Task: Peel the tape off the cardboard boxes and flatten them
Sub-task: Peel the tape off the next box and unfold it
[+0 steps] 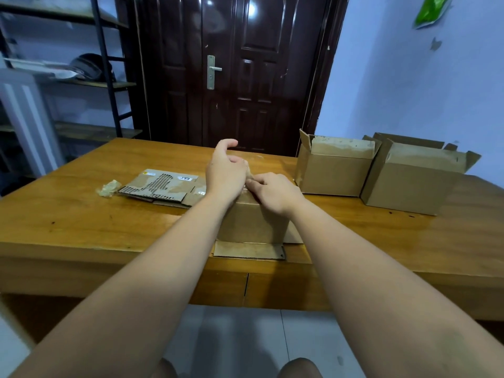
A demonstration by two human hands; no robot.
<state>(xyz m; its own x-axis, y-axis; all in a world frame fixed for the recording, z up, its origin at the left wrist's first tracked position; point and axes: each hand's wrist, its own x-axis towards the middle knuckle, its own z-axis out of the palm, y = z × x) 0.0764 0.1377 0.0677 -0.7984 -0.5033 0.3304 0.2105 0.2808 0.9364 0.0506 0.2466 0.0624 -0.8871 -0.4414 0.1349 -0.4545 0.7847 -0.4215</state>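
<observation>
Door (234, 72): dark, panelled, shut, behind the table; metal handle (214, 70) on left leaf.

Table (81, 219): wood, runs the full width of view; carries all cardboard.

Rack (103, 64): black metal w/ wood shelves, far left by the wall. Items on it too blurred to ID.

Open boxes, 2 pcs, table's right end: right box (409, 184) and middle box (335, 170). Both upright, top flaps up, sides touching or nearly so. Torn paper and tape residue along the flaps.

Work box (253, 222): cardboard, stands at the near edge of table, centre, just left of the middle box and apart from it. One flap (249, 251) lies flat on the tabletop toward the person. Top mostly hidden by both hands.

Flattened cardboard (163, 186): lies flat on table, left of work box, surface torn down to the corrugation, white labels on it.

Left hand (226, 170): over far-left part of work box top, fingers curled, one digit lifted and hooked. Cannot tell whether it grips anything.

Right hand (275, 192): on box top, fingers curled, tips pinching the tape (248, 171) at top edge. Tape is clear, crumpled, rising between the two hands.

Tape wad (109, 188): clear, balled up, on table just left of the flattened cardboard.

Green packet (432, 9): on the wall, upper right.
</observation>
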